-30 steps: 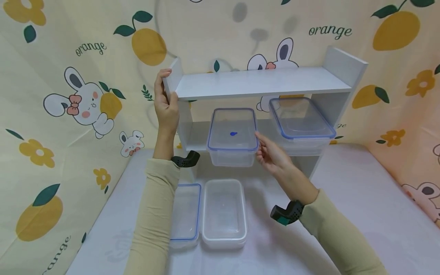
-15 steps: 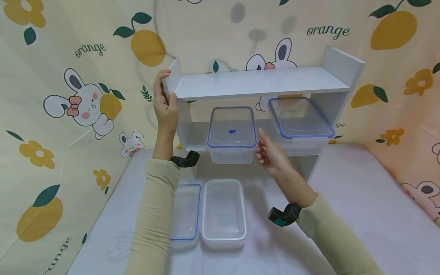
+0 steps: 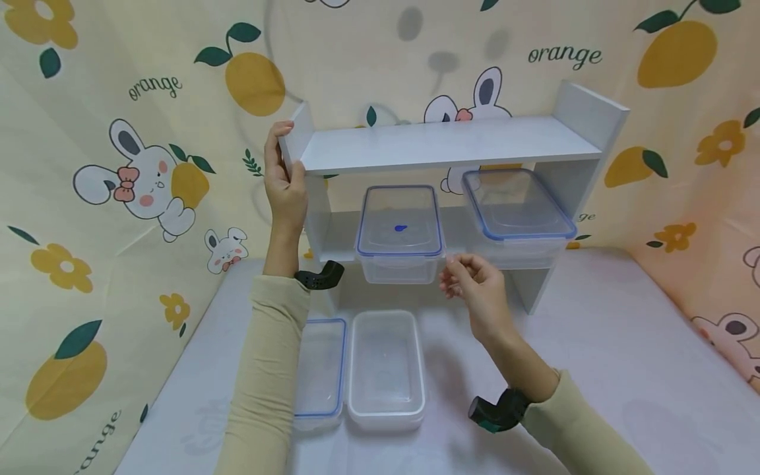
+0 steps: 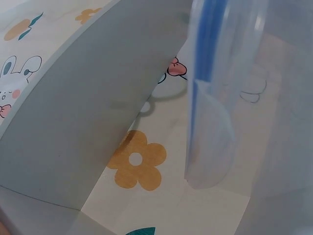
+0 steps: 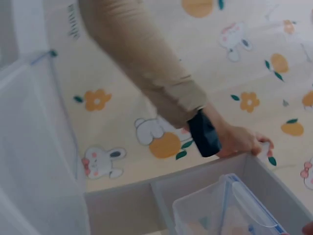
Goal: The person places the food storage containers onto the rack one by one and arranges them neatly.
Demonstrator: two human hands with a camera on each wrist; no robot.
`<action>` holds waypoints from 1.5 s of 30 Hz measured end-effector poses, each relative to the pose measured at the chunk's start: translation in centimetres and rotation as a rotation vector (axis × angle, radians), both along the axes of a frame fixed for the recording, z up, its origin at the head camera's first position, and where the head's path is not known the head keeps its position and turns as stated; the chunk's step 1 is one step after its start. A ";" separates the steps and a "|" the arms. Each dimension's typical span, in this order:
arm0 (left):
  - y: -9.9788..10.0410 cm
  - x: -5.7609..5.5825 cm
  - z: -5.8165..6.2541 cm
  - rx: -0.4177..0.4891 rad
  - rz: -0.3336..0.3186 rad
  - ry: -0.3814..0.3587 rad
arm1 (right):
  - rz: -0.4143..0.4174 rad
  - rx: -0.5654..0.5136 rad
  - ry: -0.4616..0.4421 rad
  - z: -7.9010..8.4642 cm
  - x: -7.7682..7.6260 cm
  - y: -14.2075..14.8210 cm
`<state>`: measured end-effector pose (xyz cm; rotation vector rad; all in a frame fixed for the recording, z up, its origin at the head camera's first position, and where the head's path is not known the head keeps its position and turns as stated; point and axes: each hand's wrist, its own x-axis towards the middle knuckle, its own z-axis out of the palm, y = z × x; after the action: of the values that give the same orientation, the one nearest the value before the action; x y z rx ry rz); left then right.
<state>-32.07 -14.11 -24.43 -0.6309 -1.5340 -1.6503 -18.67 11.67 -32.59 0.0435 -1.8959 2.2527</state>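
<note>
My left hand (image 3: 287, 188) grips the left side panel of the white shelf unit (image 3: 439, 142); it also shows in the right wrist view, gripping the panel's edge. A clear lidded food container (image 3: 400, 221) with a blue seal sits on the middle shelf, its front overhanging the edge. Its blue-edged side fills part of the left wrist view. Just right of its lower front corner is my right hand (image 3: 477, 290), fingers loosely curled and holding nothing. Another blue-sealed container (image 3: 522, 208) stands farther right on the same shelf, also overhanging.
On the white-covered table (image 3: 623, 369), below the shelf, stand a blue-rimmed container (image 3: 320, 369), partly behind my left sleeve, and a white-rimmed container (image 3: 387, 369) beside it. A printed cloth (image 3: 178, 39) hangs behind the shelf.
My right hand has left the middle container's right side and dropped lower, its fingers curling in. The container has shifted slightly back. My left hand stays on the panel.
</note>
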 end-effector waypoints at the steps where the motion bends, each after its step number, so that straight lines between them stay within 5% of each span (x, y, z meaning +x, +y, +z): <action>1: 0.0 0.0 0.0 0.001 -0.002 0.003 | -0.010 0.017 0.052 -0.1 0.2 -0.1; 7: 0.2 0.5 0.3 -0.002 -0.003 0.002 | -0.082 0.252 0.375 -1.1 1.1 -0.6; 14: 0.9 2.5 1.2 0.002 -0.001 -0.014 | -0.290 0.646 0.958 -2.4 0.8 -1.1; 18: 1.0 2.8 1.3 -0.003 0.000 -0.011 | -0.327 0.755 1.110 -2.7 0.4 -1.2; 28: 1.0 2.7 1.2 -0.005 0.008 -0.012 | -0.242 1.153 1.106 -3.0 -0.5 -1.2; 38: 0.0 0.2 0.0 -0.009 0.002 -0.006 | -0.226 1.256 1.071 -3.4 -0.9 -1.5; 45: 0.0 0.3 0.1 -0.006 -0.004 -0.007 | -0.265 1.302 1.042 -3.2 -1.0 -1.8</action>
<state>-31.81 -14.06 -24.38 -0.6320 -1.5448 -1.6527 -19.71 9.91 -35.78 0.8501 -2.0367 0.2924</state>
